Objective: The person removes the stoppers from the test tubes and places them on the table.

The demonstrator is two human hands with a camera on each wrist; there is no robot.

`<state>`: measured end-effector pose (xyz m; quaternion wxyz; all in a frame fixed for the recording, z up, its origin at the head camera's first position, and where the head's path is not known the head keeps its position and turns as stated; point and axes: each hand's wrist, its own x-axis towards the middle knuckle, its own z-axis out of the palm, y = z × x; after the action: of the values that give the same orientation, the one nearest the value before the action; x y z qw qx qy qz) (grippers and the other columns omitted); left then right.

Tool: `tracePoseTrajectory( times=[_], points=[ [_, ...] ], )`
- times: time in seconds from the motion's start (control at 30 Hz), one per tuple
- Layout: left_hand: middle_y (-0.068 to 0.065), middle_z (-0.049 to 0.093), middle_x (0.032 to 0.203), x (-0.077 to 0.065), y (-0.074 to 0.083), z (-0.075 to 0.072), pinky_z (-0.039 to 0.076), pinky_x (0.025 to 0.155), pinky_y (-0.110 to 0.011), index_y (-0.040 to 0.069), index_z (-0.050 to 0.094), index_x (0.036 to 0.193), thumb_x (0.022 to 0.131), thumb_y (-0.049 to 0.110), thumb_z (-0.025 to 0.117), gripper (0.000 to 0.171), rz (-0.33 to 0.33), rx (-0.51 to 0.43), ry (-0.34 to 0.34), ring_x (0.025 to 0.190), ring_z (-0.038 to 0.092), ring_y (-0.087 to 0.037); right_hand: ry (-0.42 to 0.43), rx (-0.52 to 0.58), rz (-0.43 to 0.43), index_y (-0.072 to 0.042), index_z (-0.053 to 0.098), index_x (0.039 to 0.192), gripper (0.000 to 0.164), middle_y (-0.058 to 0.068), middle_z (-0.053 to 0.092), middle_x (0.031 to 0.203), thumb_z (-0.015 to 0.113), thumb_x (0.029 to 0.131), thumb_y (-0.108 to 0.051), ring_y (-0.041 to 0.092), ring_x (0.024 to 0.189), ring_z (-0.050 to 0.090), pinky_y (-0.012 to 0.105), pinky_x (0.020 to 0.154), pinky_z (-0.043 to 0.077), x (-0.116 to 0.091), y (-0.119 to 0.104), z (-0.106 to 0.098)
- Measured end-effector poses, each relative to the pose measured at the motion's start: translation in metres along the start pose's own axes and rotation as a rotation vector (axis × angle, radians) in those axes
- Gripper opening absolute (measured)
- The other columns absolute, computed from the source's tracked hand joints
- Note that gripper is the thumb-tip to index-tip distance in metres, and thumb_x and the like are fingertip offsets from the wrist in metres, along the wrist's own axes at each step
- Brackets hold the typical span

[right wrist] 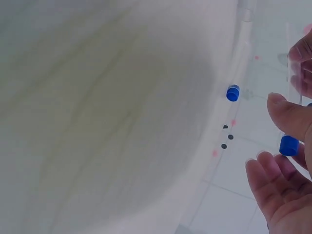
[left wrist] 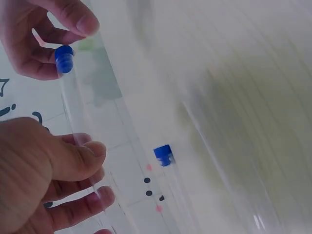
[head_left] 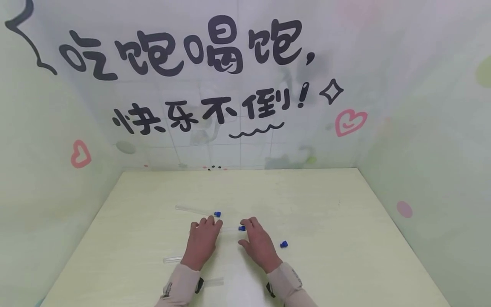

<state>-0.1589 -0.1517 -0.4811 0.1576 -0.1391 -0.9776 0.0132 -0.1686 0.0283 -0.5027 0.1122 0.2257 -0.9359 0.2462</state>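
Note:
My left hand (head_left: 202,243) holds a clear test tube (left wrist: 73,102) between thumb and fingers, just above the table. A blue cap (head_left: 241,228) sits on the tube's right end. My right hand (head_left: 261,245) is beside that cap, its thumb spread apart from the fingers; in the right wrist view the fingers look loosely extended near the cap. Behind my left hand lies another clear tube (head_left: 193,209) with a blue cap (head_left: 217,214) on its right end. A loose blue cap (head_left: 284,244) lies right of my right hand.
Left of my left wrist lies a clear tube (head_left: 171,259), partly hidden by the hand. Near the left cuff is another clear tube (head_left: 215,282), also partly covered. The pale table (head_left: 326,200) is bordered by printed walls at the back and both sides.

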Motion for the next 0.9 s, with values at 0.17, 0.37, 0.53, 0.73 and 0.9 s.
tracePoseTrajectory(
  times=[0.17,0.37,0.53,0.73,0.9],
  points=[
    [-0.006,0.055,0.083,-0.004,0.008,0.001,0.042,0.059,-0.038,0.011,0.060,0.094,0.075,0.002,0.073,0.024,0.014,-0.033,0.035,0.071,0.051,-0.022,0.078,0.018,-0.045,-0.009,0.057,0.102,0.031,0.001,0.054,0.095,0.076,0.079,-0.013,0.008,0.073,0.055,0.020,0.065,0.050,-0.004,0.006,-0.003],
    [-0.003,0.051,0.077,-0.008,0.016,0.001,0.037,0.057,-0.033,0.011,0.060,0.089,0.073,0.008,0.076,0.023,0.040,-0.042,0.086,0.067,0.048,-0.018,0.085,0.057,-0.080,-0.009,0.056,0.089,0.019,0.000,0.055,0.084,0.074,0.082,-0.012,0.006,0.067,0.051,0.018,0.061,0.048,-0.007,0.013,-0.012],
    [0.000,0.053,0.077,-0.011,0.019,0.000,0.036,0.057,-0.029,0.013,0.061,0.086,0.072,0.015,0.081,0.025,0.048,-0.056,0.084,0.068,0.047,-0.015,-0.007,0.073,-0.092,-0.010,0.057,0.088,0.016,-0.001,0.055,0.083,0.072,0.083,-0.014,0.004,0.068,0.052,0.016,0.062,0.047,-0.011,0.017,-0.019],
    [0.003,0.052,0.078,-0.016,0.025,0.002,0.033,0.057,-0.027,0.015,0.060,0.083,0.070,0.015,0.081,0.025,0.076,-0.069,0.085,0.068,0.043,-0.013,-0.021,0.097,-0.176,-0.008,0.059,0.085,0.018,-0.001,0.056,0.080,0.076,0.078,-0.007,0.007,0.068,0.056,0.016,0.061,0.049,-0.017,0.022,-0.025],
    [0.004,0.052,0.078,-0.015,0.029,0.003,0.035,0.060,-0.028,0.017,0.060,0.082,0.070,0.016,0.079,0.023,0.083,-0.064,0.096,0.070,0.044,-0.013,-0.061,0.103,-0.173,-0.009,0.060,0.082,0.017,-0.002,0.058,0.076,0.076,0.076,-0.006,0.001,0.065,0.051,0.014,0.060,0.046,-0.019,0.025,-0.027]
  ],
)
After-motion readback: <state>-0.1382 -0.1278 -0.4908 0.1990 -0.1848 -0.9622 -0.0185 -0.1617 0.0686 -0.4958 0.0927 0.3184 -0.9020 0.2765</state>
